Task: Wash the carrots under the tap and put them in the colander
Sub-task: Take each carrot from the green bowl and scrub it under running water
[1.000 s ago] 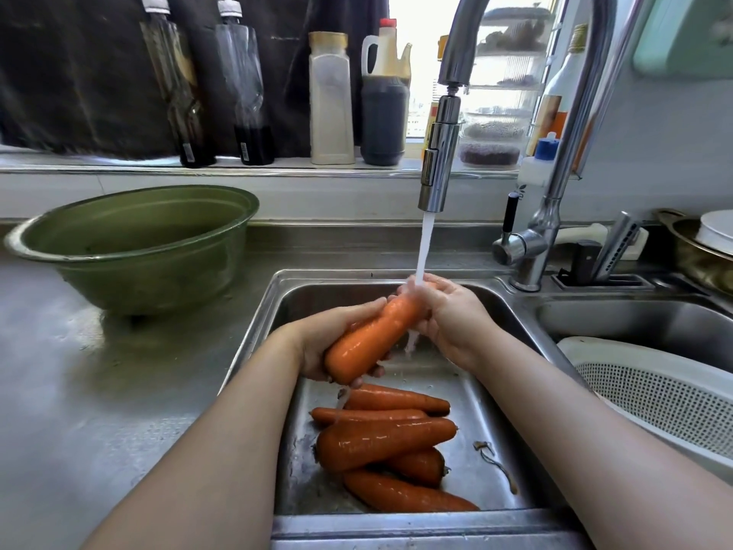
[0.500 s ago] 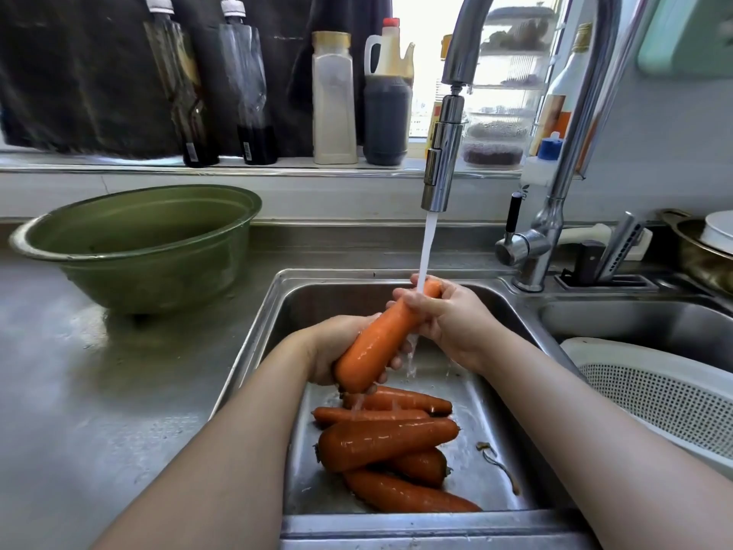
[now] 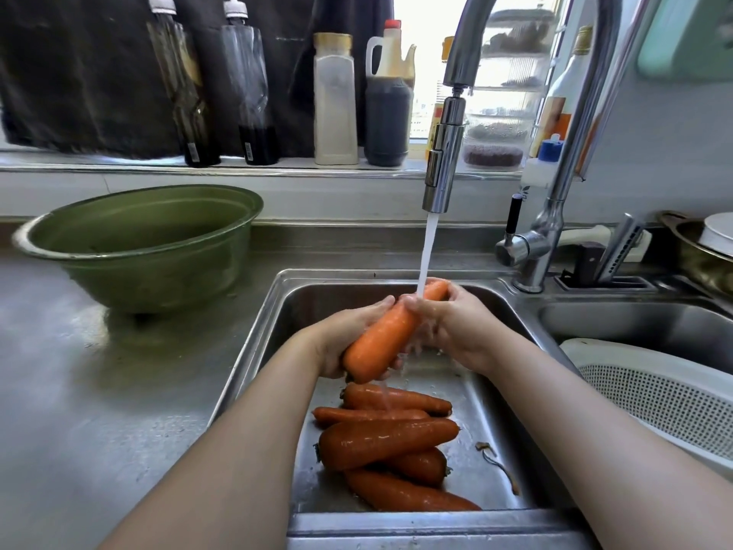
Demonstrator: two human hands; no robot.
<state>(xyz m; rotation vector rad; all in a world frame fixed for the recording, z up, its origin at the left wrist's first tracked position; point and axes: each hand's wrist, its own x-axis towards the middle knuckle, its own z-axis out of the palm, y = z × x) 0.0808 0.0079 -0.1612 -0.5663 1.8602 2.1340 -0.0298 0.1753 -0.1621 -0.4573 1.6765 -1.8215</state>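
Note:
Over the left sink basin I hold one thick orange carrot tilted, its thin end up under the running tap. My left hand grips the thick lower end. My right hand is curled round the thin upper end, where the water stream strikes. Several more wet carrots lie piled on the basin floor below. The white perforated colander sits in the right basin, partly cut off by the frame edge.
A green bowl stands on the steel counter at the left. Bottles line the window ledge behind the sink. A knife holder and a pot are at the back right. A peel scrap lies in the basin.
The carrot has been raised a little and slid further up under the stream. My right hand has shifted along the thin end; the left stays on the thick end.

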